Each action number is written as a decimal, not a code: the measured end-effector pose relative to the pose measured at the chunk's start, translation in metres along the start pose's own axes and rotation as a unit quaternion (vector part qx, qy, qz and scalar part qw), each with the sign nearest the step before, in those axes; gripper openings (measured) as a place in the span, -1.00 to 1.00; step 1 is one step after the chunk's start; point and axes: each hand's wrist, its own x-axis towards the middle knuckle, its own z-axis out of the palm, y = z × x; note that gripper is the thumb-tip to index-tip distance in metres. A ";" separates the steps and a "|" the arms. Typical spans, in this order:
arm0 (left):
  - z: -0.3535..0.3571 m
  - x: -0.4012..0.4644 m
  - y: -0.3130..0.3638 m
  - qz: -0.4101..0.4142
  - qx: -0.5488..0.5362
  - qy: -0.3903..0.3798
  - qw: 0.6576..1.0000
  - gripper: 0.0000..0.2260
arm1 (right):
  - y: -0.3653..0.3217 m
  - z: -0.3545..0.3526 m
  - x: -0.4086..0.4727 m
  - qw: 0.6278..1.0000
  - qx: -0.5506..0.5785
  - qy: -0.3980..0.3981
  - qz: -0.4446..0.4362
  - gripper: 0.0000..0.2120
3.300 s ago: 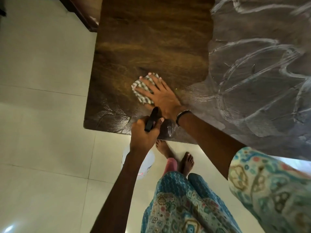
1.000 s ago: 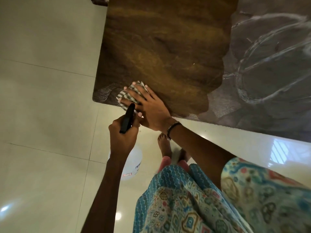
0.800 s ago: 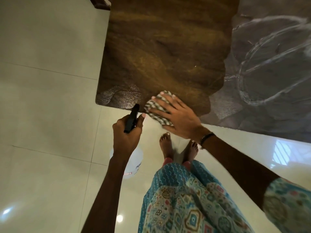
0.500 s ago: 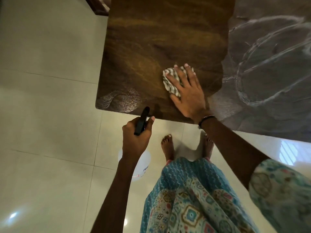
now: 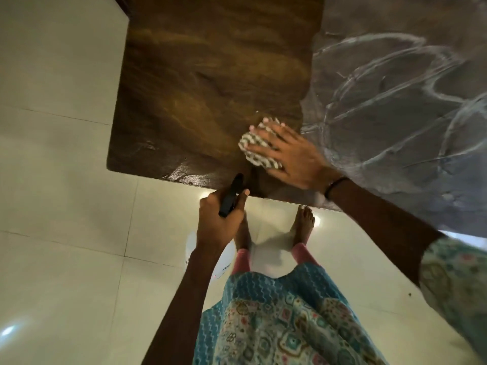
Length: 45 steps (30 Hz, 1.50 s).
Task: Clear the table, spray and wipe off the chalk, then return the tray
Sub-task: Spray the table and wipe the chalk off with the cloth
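Chalk marks remain across the table's upper right; left portion wiped clean. Right hand presses the checked cloth flat mid-frame; left hand grips the spray bottle. Tray not visible

Glossy wet wood table, dull chalk-filmed patch, woven checked cloth, shiny floor tiles.
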 end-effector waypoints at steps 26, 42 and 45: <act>0.080 -0.029 0.038 0.067 0.045 -0.009 0.997 -0.80 | 0.018 0.004 -0.048 0.998 0.025 0.004 -0.052 -0.42; 0.091 -0.018 0.056 0.073 0.057 -0.049 0.994 -0.82 | 0.025 0.009 -0.109 0.998 0.036 0.015 0.055 -0.45; 0.096 -0.018 0.058 0.065 0.063 -0.063 0.994 -0.82 | 0.008 0.013 -0.111 0.999 0.040 0.011 0.020 -0.47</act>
